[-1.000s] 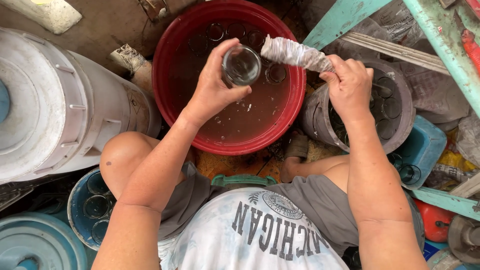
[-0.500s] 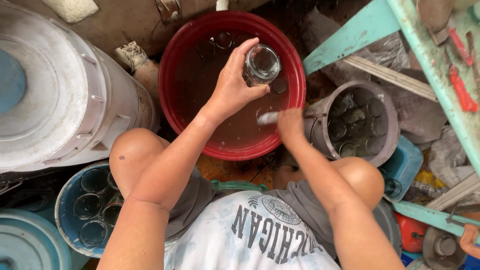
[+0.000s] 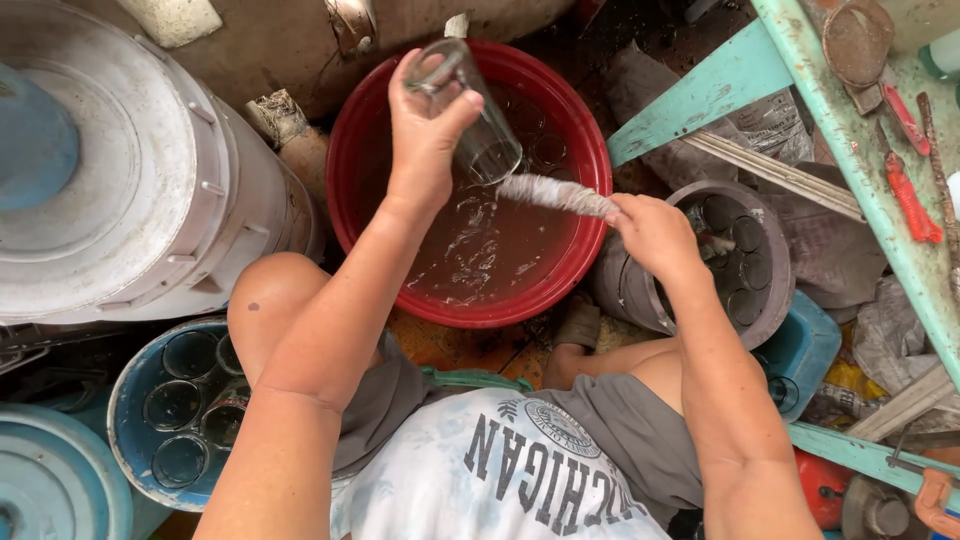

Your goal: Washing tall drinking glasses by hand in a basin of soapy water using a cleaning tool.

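My left hand grips a clear drinking glass, tilted with its mouth down over a red basin of brownish water. Splashes fall from the glass into the water. My right hand holds one end of a twisted whitish rag, whose other end points at the mouth of the glass. More glasses lie sunk at the far side of the basin.
A grey bucket with several glasses stands to the right of the basin. A blue bucket with glasses sits by my left knee. A large white drum stands at the left, a pale green bench at the right.
The left hand has lifted and tipped the glass, so water pours out. The right hand has drawn back to the right with the rag, out of the water.
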